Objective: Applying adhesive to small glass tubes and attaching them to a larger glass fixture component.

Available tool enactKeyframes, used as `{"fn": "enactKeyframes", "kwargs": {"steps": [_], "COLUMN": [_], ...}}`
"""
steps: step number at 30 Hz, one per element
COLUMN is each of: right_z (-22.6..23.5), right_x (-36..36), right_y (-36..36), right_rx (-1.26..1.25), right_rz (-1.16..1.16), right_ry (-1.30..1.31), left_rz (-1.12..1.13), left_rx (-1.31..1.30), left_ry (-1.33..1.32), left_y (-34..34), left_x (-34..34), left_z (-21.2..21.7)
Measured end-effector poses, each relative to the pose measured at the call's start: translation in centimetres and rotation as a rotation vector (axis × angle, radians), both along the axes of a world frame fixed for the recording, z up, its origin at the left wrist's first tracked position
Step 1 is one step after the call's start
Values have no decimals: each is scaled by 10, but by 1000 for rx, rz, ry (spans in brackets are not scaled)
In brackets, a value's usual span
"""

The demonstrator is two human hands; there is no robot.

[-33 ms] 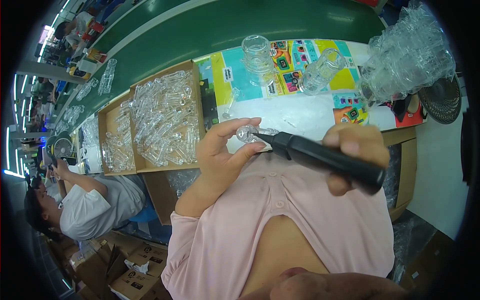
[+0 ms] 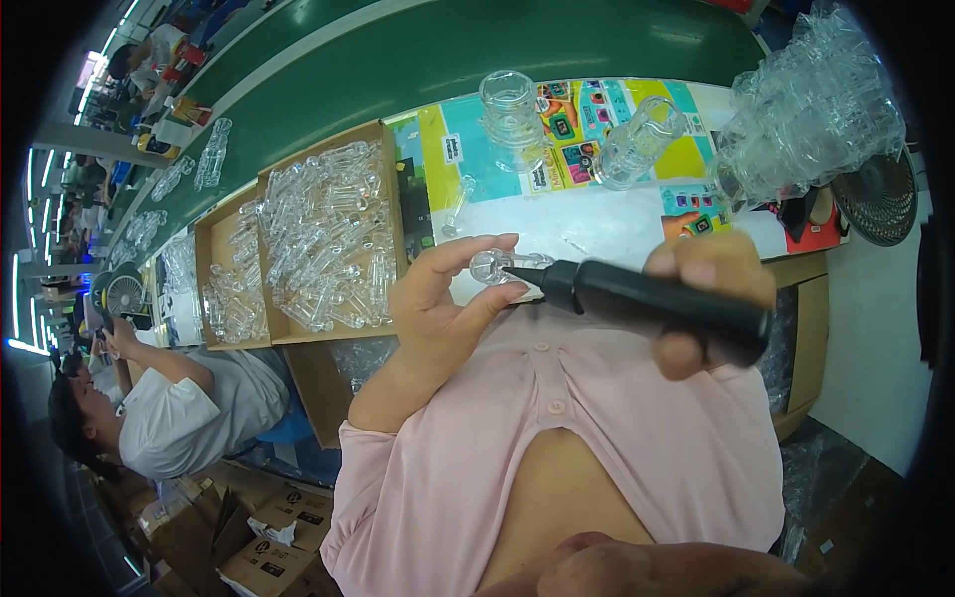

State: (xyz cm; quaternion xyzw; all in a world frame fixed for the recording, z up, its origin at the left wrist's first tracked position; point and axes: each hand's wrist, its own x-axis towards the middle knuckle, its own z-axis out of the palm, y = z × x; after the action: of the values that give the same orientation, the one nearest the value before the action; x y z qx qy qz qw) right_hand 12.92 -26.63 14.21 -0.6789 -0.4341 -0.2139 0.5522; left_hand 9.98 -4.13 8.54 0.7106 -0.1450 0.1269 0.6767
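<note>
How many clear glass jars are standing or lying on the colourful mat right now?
2: one upright glass jar at the mat's far edge, one tipped jar to its right. Others may hide in the plastic heap.

Factory assembly line: long green bench (image 2: 557, 50), boxes of glass parts (image 2: 328, 239), seated co-worker (image 2: 179, 408).

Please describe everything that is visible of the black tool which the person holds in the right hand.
The black tool is a long, thick, matte cylinder that looks like plastic. It narrows through a collar to a thin pointed tip on its left end. It lies almost level, tilted slightly down to the right, above the pink shirt. The right hand wraps its rear part, fingers above and thumb below. The tip meets a small clear glass piece that the left hand pinches. No cord is visible.
</note>
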Motion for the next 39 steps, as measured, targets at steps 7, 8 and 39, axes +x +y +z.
{"fn": "enactKeyframes", "kwargs": {"steps": [7, 8, 39], "right_z": [-26, -44, -132], "right_x": [34, 48, 15], "right_y": [0, -23, -67], "right_rx": [1281, 1254, 566], "right_rz": [-84, 47, -179], "right_ry": [734, 624, 729], "left_rz": [-14, -3, -168], "left_rx": [-49, -3, -196], "left_ry": [41, 71, 160], "left_y": [-7, -9, -133], "left_x": [8, 8, 82], "left_z": [-10, -11, -100]}}
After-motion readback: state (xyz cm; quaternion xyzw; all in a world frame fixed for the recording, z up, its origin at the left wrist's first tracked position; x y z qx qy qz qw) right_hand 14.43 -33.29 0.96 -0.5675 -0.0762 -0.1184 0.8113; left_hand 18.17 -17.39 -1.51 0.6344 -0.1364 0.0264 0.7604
